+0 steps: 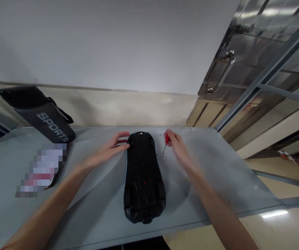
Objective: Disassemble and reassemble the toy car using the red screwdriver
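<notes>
A black toy car [142, 166] lies upside down on the grey table, its underside facing up and a thin blue strip showing along its edges. Against its far left side rests my left hand [115, 144], fingers apart, fingertips at the car near a wheel. My right hand [174, 139] is closed around the red handle of a small screwdriver [167, 140]. The screwdriver's thin shaft points down toward the tabletop, to the right of the car and apart from it.
A dark bottle [43, 116] marked SPORT stands at the back left. Nearer lies a phone-like flat object [43, 170], its face blurred out. The grey table [99, 215] meets a wall behind. Metal frame bars [258, 83] rise on the right, before a steel door with a handle [223, 73].
</notes>
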`<action>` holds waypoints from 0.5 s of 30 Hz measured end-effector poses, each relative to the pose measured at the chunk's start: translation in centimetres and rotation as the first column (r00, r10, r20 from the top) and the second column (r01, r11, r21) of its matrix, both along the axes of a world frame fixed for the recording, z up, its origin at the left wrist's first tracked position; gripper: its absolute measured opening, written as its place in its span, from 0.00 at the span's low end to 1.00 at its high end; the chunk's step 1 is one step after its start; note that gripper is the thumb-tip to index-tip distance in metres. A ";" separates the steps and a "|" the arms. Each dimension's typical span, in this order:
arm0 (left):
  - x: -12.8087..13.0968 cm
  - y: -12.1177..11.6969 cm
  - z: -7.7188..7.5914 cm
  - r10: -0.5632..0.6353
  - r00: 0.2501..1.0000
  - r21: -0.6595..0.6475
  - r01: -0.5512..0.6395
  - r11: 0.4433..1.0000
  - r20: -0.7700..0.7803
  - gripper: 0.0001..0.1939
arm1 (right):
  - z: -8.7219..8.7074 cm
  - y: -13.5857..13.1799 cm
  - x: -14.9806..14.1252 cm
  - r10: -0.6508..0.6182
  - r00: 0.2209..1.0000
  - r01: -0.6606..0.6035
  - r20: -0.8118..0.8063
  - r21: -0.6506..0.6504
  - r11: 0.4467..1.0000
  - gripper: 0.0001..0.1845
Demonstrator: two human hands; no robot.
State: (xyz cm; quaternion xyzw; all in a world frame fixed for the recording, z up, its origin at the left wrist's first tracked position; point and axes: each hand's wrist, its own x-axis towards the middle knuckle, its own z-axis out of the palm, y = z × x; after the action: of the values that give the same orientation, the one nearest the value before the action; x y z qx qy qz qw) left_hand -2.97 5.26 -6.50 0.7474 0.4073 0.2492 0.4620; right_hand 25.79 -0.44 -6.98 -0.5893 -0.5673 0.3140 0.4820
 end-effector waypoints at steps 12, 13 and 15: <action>0.6 -1.1 -2.2 -0.063 0.982 -0.131 0.087 0.988 0.181 0.38 | -1.6 -1.5 0.4 0.196 0.800 -0.052 0.567 -0.261 0.964 0.05; 0.6 -1.1 -2.2 -0.060 0.979 -0.146 0.089 0.985 0.193 0.39 | -1.5 -1.6 0.3 0.198 0.786 -0.046 0.585 -0.265 0.963 0.05; 0.6 -1.3 -2.2 -0.056 0.976 -0.179 0.094 0.979 0.211 0.40 | -1.5 -1.6 0.2 0.192 0.766 -0.025 0.614 -0.270 0.962 0.05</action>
State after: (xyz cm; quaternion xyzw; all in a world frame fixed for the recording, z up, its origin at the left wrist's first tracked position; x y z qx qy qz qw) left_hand -2.41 4.01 -8.69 0.6857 0.3508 0.2673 0.5791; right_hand 25.98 -2.07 -8.48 -0.6814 -0.6864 0.1921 0.1662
